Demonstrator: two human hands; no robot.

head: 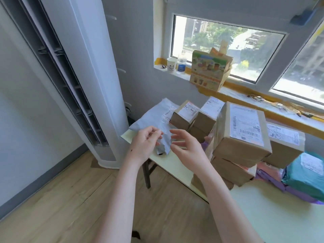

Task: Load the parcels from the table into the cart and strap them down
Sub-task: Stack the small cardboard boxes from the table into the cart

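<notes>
L hand [144, 143]: fingers curled at the near end of the grey bag [152, 118], thumb and index tips against the crumpled plastic. Can't tell if it really pinches or just touches. R hand [186, 149]: loose, fingers spread and slightly bent, holding nothing, tips just beside the bag's crumpled end at its 3 o'clock. The hands are near each other w/ that end btwn them.

The bag lies flat on the table [175, 166] at the far L corner, label up, and its near end is bunched up.

At 3 o'clock of the bag is a brown box [184, 114], touching it, w/ a 2nd box [208, 116] right behind. Further along at 3 o'clock is a big box [242, 134], tilted, on top of a stack of flatter boxes. At 4 o'clock of that is a teal bag [306, 176] on purple bags [273, 181].

On the sill at 12 o'clock are a paper cup [171, 64], a bottle [181, 63] beside it and a printed carton [208, 71]. The AC unit [84, 67] stands at 9 o'clock of the table, on the wood floor [61, 199].
</notes>
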